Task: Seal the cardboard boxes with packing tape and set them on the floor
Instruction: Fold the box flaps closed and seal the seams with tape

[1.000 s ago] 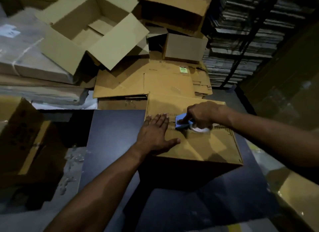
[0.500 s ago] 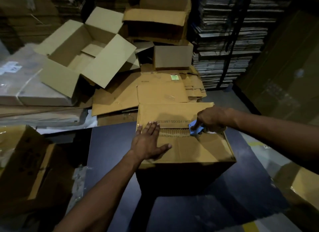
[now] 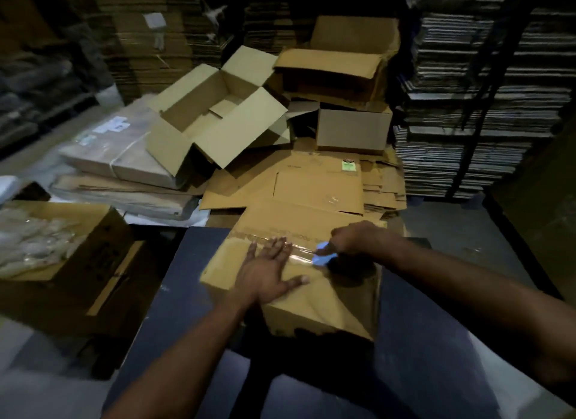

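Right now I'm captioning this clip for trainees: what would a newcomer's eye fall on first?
First, the two hands on the cardboard box at centre: the left hand lies flat on its top, while the right hand grips a blue tape dispenser over the seam, shiny clear tape stretching between them. Behind, an open empty box sits tilted on a heap of flattened cardboard.

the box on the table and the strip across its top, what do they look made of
Box: brown corrugated cardboard, matte, going by its dull tan faces and folded flaps. Strip: probably clear glossy plastic packing tape, since it glints and the cardboard shows through. The dispenser in the right hand looks like blue plastic.
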